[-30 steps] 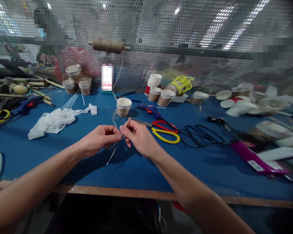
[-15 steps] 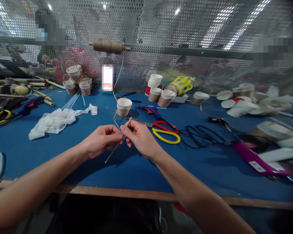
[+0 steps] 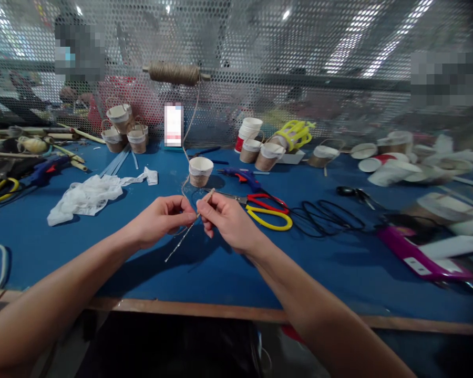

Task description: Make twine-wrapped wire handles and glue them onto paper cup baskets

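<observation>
A thin shiny wire (image 3: pixel 177 245) slants between my hands, its bare end pointing down and left. Twine-coloured wrapping covers its upper end, which sticks out past the thumb of my right hand (image 3: pixel 226 218), closed on the wire. My left hand (image 3: pixel 167 218) is pinched at the wire's middle, with the jute twine (image 3: pixel 186 184) at its fingertips. That twine hangs from the spool (image 3: pixel 175 73) on the mesh and passes left of a small paper cup (image 3: pixel 201 172) wrapped in brown with a white rim. The cup stands upright just beyond my hands.
Red-and-yellow-handled scissors (image 3: pixel 268 211) and a blue glue gun (image 3: pixel 242 178) lie right of my hands. White lace fabric (image 3: pixel 89 199) is heaped at left. Handled cups (image 3: pixel 120 126) stand at the back. At right lie keys (image 3: pixel 355 195), a black cable (image 3: pixel 327 218) and a purple tool (image 3: pixel 420 254).
My left hand has shifted slightly up and left along the wire. The wire's bare end has swung a little left, and the twine by my fingers hangs slacker. My right hand barely moved.
</observation>
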`<state>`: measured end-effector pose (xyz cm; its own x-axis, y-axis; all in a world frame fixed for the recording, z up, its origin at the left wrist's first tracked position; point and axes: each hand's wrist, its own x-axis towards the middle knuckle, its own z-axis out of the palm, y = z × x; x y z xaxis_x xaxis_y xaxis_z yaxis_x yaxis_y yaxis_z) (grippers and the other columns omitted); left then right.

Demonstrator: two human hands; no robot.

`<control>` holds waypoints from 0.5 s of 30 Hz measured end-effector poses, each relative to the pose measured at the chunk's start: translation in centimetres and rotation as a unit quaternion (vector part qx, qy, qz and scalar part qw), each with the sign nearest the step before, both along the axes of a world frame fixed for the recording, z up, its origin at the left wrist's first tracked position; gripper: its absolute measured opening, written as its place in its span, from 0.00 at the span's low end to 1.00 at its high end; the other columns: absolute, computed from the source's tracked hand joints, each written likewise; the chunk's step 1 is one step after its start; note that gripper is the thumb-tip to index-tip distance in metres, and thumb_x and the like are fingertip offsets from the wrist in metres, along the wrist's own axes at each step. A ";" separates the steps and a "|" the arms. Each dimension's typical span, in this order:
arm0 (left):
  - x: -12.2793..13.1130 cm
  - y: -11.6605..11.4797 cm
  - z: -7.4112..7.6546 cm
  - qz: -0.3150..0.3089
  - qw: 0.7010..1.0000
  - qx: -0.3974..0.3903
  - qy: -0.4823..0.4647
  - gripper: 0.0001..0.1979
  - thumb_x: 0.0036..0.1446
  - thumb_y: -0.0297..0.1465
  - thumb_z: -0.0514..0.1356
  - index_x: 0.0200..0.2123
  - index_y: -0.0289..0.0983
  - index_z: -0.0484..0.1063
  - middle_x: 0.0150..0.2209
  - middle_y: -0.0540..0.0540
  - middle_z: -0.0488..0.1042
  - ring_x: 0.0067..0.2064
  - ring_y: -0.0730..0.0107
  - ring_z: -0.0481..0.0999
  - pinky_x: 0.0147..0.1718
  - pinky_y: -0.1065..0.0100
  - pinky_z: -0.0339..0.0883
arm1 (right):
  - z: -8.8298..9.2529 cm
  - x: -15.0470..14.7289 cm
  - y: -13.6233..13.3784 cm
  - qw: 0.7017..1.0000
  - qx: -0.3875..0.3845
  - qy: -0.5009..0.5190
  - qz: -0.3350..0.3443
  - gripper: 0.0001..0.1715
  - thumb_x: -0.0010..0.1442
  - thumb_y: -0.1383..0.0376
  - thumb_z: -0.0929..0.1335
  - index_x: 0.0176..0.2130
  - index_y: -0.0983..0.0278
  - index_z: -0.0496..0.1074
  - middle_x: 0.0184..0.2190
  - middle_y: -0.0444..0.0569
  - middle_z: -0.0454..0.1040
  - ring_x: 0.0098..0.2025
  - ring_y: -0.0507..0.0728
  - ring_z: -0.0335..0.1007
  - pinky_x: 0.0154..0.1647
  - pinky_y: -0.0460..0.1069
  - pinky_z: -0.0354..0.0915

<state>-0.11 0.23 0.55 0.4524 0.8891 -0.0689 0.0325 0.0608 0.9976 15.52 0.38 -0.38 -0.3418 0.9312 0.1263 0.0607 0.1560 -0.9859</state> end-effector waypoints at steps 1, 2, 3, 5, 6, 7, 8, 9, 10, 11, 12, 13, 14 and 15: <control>0.0 0.0 0.0 0.003 1.000 -0.005 -0.008 0.10 0.47 0.31 0.60 0.22 0.34 0.62 0.20 0.54 0.63 0.17 0.85 0.54 0.16 0.76 0.43 | 0.0 0.0 0.0 1.000 -0.004 0.011 0.001 0.14 0.55 0.58 0.64 0.25 0.64 0.59 0.17 0.37 0.59 0.16 0.45 0.56 0.15 0.42 0.57; 0.1 0.0 -0.1 0.006 1.000 -0.010 -0.016 0.09 0.47 0.31 0.60 0.22 0.34 0.62 0.20 0.54 0.63 0.17 0.85 0.54 0.16 0.76 0.43 | -0.1 0.0 0.0 1.000 -0.008 0.021 0.001 0.14 0.55 0.58 0.64 0.25 0.64 0.59 0.17 0.37 0.59 0.16 0.45 0.56 0.15 0.42 0.57; 0.1 0.0 -0.1 0.009 1.000 -0.017 -0.024 0.09 0.47 0.30 0.60 0.22 0.34 0.62 0.20 0.54 0.63 0.17 0.86 0.54 0.16 0.76 0.43 | -0.1 -0.1 0.0 0.999 -0.011 0.030 0.002 0.15 0.55 0.58 0.64 0.25 0.64 0.59 0.17 0.37 0.59 0.16 0.45 0.56 0.15 0.42 0.57; 0.0 0.1 -0.1 0.010 0.999 -0.034 -0.041 0.09 0.46 0.30 0.60 0.22 0.33 0.62 0.20 0.54 0.63 0.17 0.86 0.53 0.16 0.76 0.43 | -0.1 -0.1 0.0 0.999 -0.017 0.047 0.003 0.15 0.54 0.57 0.65 0.25 0.64 0.59 0.17 0.37 0.59 0.16 0.44 0.56 0.14 0.42 0.57; 0.0 0.1 -0.1 0.007 0.998 -0.043 -0.049 0.09 0.46 0.30 0.61 0.22 0.33 0.62 0.20 0.54 0.63 0.17 0.86 0.53 0.16 0.76 0.42 | -0.1 -0.1 0.0 0.998 -0.021 0.055 0.004 0.15 0.54 0.57 0.65 0.25 0.64 0.60 0.17 0.37 0.59 0.16 0.44 0.56 0.14 0.42 0.57; 0.0 0.1 -0.1 0.002 0.997 -0.051 -0.058 0.09 0.46 0.30 0.61 0.22 0.33 0.62 0.19 0.54 0.63 0.16 0.86 0.52 0.16 0.76 0.42 | -0.1 -0.2 0.0 0.998 -0.027 0.063 0.005 0.16 0.54 0.56 0.66 0.25 0.65 0.60 0.17 0.37 0.59 0.16 0.44 0.56 0.14 0.42 0.57; -0.1 0.1 -0.2 -0.005 0.996 -0.057 -0.066 0.09 0.46 0.30 0.61 0.22 0.33 0.62 0.19 0.55 0.63 0.16 0.87 0.52 0.16 0.76 0.41 | 0.0 -0.2 -0.1 0.997 -0.035 0.071 0.007 0.16 0.53 0.56 0.66 0.25 0.65 0.60 0.18 0.37 0.59 0.16 0.44 0.56 0.14 0.42 0.56; -0.1 0.1 -0.2 -0.012 0.996 -0.060 -0.072 0.09 0.46 0.30 0.61 0.22 0.33 0.62 0.19 0.55 0.63 0.16 0.87 0.51 0.16 0.76 0.41 | 0.0 -0.2 -0.1 0.996 -0.043 0.079 0.009 0.16 0.53 0.56 0.66 0.25 0.65 0.60 0.18 0.37 0.59 0.16 0.44 0.56 0.14 0.42 0.56; -0.1 0.1 -0.2 -0.017 0.995 -0.060 -0.076 0.10 0.46 0.30 0.61 0.22 0.33 0.62 0.19 0.55 0.63 0.16 0.87 0.51 0.16 0.76 0.41 | 0.0 -0.3 -0.2 0.995 -0.053 0.087 0.010 0.16 0.52 0.56 0.67 0.25 0.65 0.60 0.18 0.37 0.60 0.16 0.44 0.56 0.14 0.42 0.56; -0.1 0.1 -0.3 -0.018 0.995 -0.057 -0.075 0.10 0.47 0.30 0.61 0.22 0.33 0.62 0.19 0.55 0.63 0.16 0.87 0.52 0.16 0.76 0.41 | 0.0 -0.3 -0.2 0.993 -0.063 0.095 0.012 0.17 0.51 0.56 0.67 0.25 0.65 0.61 0.17 0.37 0.60 0.16 0.44 0.56 0.14 0.42 0.56; -0.1 0.0 -0.4 -0.017 0.996 -0.050 -0.072 0.10 0.47 0.31 0.61 0.22 0.33 0.62 0.20 0.55 0.63 0.16 0.87 0.52 0.16 0.76 0.41 | 0.0 -0.3 -0.2 0.992 -0.073 0.103 0.014 0.17 0.51 0.56 0.68 0.25 0.65 0.61 0.17 0.37 0.60 0.16 0.44 0.56 0.14 0.41 0.56; -0.1 0.0 -0.4 -0.013 0.997 -0.039 -0.066 0.10 0.48 0.31 0.60 0.22 0.34 0.62 0.20 0.55 0.62 0.16 0.86 0.52 0.16 0.76 0.41 | 0.0 -0.3 -0.2 0.990 -0.083 0.110 0.014 0.17 0.50 0.56 0.68 0.25 0.65 0.61 0.17 0.37 0.60 0.16 0.44 0.56 0.14 0.41 0.56; 0.0 -0.1 -0.5 -0.006 0.998 -0.026 -0.058 0.10 0.48 0.32 0.60 0.23 0.34 0.62 0.20 0.55 0.62 0.17 0.86 0.53 0.16 0.75 0.42 | 0.0 -0.3 -0.2 0.989 -0.092 0.116 0.015 0.17 0.49 0.56 0.69 0.24 0.65 0.61 0.17 0.37 0.60 0.16 0.43 0.55 0.14 0.41 0.56; 0.1 -0.1 -0.6 0.002 0.999 -0.011 -0.048 0.10 0.49 0.32 0.60 0.23 0.34 0.61 0.19 0.55 0.61 0.17 0.85 0.53 0.16 0.75 0.42 | 0.0 -0.3 -0.2 0.987 -0.102 0.121 0.016 0.18 0.49 0.56 0.69 0.24 0.65 0.61 0.17 0.36 0.60 0.16 0.43 0.55 0.13 0.41 0.56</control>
<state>-0.04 0.11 -0.01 0.4544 0.8897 -0.0447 -0.0641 0.0827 0.9945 15.24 0.18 -0.37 -0.3543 0.9350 0.0188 -0.1822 -0.0493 -0.9820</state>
